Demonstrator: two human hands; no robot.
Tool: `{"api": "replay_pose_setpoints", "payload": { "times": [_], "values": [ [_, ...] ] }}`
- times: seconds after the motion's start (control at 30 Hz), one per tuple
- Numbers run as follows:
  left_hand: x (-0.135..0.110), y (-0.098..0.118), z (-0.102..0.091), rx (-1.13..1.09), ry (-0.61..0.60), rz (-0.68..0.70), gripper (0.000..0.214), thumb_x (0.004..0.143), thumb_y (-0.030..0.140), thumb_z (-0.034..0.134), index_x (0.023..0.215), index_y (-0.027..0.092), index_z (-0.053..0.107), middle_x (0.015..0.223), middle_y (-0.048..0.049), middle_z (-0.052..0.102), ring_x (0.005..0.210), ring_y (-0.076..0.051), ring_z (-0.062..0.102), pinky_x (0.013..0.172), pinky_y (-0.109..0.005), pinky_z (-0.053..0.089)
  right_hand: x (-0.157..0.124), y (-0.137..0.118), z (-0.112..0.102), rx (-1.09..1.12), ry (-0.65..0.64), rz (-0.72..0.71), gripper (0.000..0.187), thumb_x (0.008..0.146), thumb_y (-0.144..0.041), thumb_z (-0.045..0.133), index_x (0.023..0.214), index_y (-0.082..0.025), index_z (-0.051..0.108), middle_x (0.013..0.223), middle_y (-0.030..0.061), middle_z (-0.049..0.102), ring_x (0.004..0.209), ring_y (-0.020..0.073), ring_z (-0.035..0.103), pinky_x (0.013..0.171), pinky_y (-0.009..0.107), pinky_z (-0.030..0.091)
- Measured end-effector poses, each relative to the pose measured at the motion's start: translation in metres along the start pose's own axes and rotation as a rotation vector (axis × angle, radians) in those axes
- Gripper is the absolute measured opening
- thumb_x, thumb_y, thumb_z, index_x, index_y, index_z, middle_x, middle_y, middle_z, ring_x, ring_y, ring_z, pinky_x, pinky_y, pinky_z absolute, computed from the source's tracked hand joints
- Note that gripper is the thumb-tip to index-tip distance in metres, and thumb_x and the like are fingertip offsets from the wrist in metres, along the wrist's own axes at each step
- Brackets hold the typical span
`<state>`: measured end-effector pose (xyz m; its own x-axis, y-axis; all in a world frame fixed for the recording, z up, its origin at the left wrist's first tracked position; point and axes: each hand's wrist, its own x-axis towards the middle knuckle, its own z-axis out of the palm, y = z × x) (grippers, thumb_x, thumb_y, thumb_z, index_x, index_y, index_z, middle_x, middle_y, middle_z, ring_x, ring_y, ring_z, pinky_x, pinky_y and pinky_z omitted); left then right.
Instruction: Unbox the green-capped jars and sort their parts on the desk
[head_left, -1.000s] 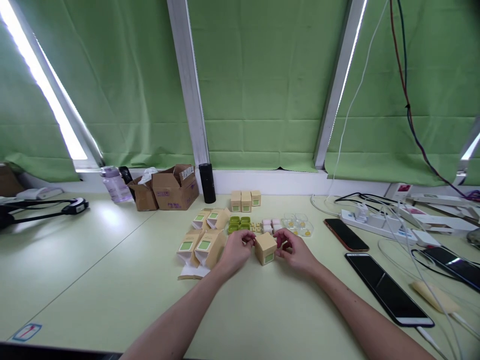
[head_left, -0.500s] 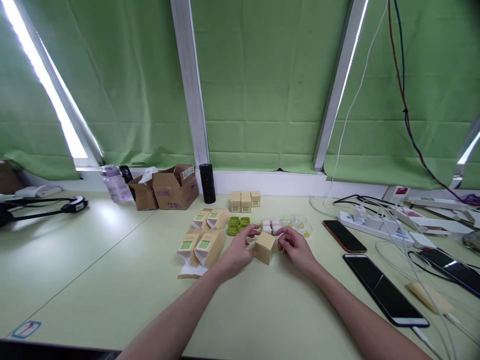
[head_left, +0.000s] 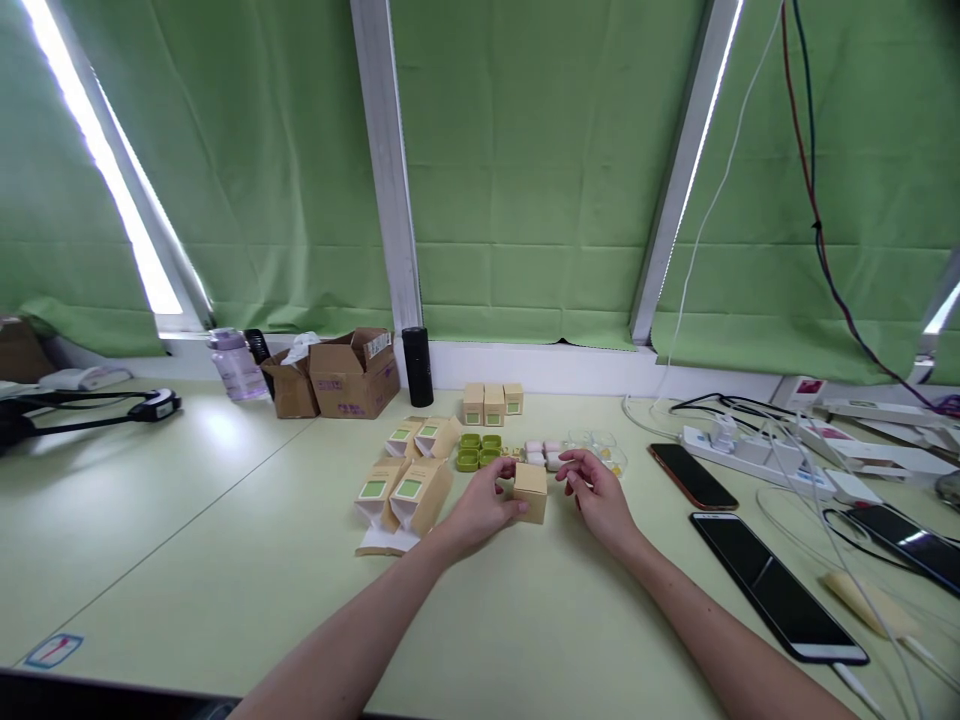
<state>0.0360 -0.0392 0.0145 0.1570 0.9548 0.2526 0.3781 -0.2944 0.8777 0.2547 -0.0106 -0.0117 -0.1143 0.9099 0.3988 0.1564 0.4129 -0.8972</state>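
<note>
A small kraft cardboard box [head_left: 530, 492] stands closed on the table in front of me. My left hand [head_left: 480, 508] grips its left side, thumb at the front and fingers behind. To the right of the box, my right hand [head_left: 596, 498] hovers with loosely bent fingers apart, touching nothing. Just beyond the hands are green square containers [head_left: 469, 458], pale pink containers [head_left: 535, 452] and clear containers [head_left: 615, 460] with yellow spots. Left of my left hand stand several paper bags [head_left: 421, 495] with green labels.
Three small labelled boxes [head_left: 493, 405] stand near the wall. Further left are a black cylinder [head_left: 418, 367], an open carton [head_left: 352, 385] and a purple bottle [head_left: 238, 365]. Phones [head_left: 776, 585], a power strip [head_left: 757, 460] and tangled cables occupy the right side.
The small box has turned so that one face points toward me. My left hand has closed on its left side, while my right hand has moved slightly away from it.
</note>
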Motion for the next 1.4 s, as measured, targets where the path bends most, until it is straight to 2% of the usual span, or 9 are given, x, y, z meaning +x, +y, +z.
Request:
{"api": "replay_pose_setpoints", "payload": {
  "times": [0.1,0.2,0.33,0.53,0.73,0.93,1.2,1.4],
  "values": [
    [-0.003,0.003,0.003,0.025,0.031,0.007,0.051,0.070,0.015,0.083,0.118,0.019,0.066,0.120,-0.0092,0.072,0.113,-0.026,0.067,0.098,-0.036,0.052,-0.002,-0.008,0.000,-0.018,0.044,-0.018,0.030,0.094,-0.043,0.055,0.114,-0.022,0.059,0.091,0.0057,0.069,0.074,0.0194,0.060,0.062,0.030,0.048],
    [-0.007,0.006,0.005,0.041,0.104,0.041,0.054,0.075,0.021,0.084,0.124,0.020,0.063,0.126,-0.0097,0.069,0.117,-0.026,0.064,0.102,-0.038,0.051,-0.006,-0.018,0.000,-0.060,0.094,-0.038,0.033,0.095,-0.048,0.057,0.116,-0.022,0.060,0.094,0.0071,0.070,0.082,0.0214,0.063,0.066,0.031,0.050],
    [-0.011,0.010,0.006,0.113,0.190,0.211,0.054,0.079,0.022,0.083,0.127,0.022,0.058,0.129,-0.0094,0.065,0.120,-0.026,0.061,0.105,-0.041,0.050,-0.013,-0.034,0.002,-0.101,0.115,-0.108,0.035,0.097,-0.049,0.058,0.120,-0.022,0.061,0.109,0.0119,0.071,0.099,0.0255,0.066,0.073,0.035,0.055],
    [-0.013,0.014,0.005,0.330,0.300,0.509,0.053,0.083,0.020,0.082,0.129,0.024,0.055,0.124,-0.0115,0.063,0.119,-0.029,0.061,0.100,-0.047,0.054,-0.023,-0.042,0.012,-0.131,0.054,-0.291,0.036,0.097,-0.040,0.061,0.129,-0.025,0.055,0.126,0.0126,0.066,0.110,0.0272,0.065,0.086,0.044,0.059],
    [-0.016,0.013,0.006,0.492,0.332,0.644,0.053,0.089,0.025,0.078,0.136,0.024,0.053,0.123,-0.0126,0.063,0.118,-0.030,0.061,0.098,-0.048,0.057,-0.026,-0.042,0.015,-0.150,0.048,-0.328,0.043,0.096,-0.036,0.063,0.136,-0.026,0.050,0.131,0.0134,0.064,0.115,0.0289,0.064,0.089,0.047,0.060],
    [-0.019,0.020,0.007,0.635,0.353,0.803,0.045,0.094,0.022,0.071,0.135,0.023,0.052,0.120,-0.0134,0.065,0.114,-0.029,0.063,0.099,-0.048,0.057,-0.028,-0.043,0.015,-0.170,0.054,-0.373,0.044,0.096,-0.034,0.064,0.137,-0.026,0.049,0.133,0.0139,0.063,0.114,0.0288,0.065,0.088,0.047,0.061],
    [-0.024,0.023,0.006,0.756,0.428,0.886,0.036,0.095,0.018,0.065,0.128,0.025,0.051,0.117,-0.0112,0.067,0.114,-0.028,0.065,0.098,-0.046,0.056,-0.033,-0.048,0.014,-0.190,0.111,-0.461,0.045,0.094,-0.031,0.066,0.135,-0.026,0.050,0.128,0.0135,0.064,0.108,0.0290,0.067,0.093,0.051,0.061],
    [-0.024,0.025,0.007,0.839,0.514,0.924,0.033,0.094,0.016,0.068,0.122,0.026,0.053,0.110,-0.0087,0.067,0.107,-0.027,0.066,0.095,-0.045,0.054,-0.035,-0.046,0.015,-0.220,0.122,-0.499,0.047,0.095,-0.029,0.065,0.138,-0.027,0.047,0.129,0.0139,0.063,0.110,0.0291,0.068,0.095,0.051,0.060]
  ]
}}
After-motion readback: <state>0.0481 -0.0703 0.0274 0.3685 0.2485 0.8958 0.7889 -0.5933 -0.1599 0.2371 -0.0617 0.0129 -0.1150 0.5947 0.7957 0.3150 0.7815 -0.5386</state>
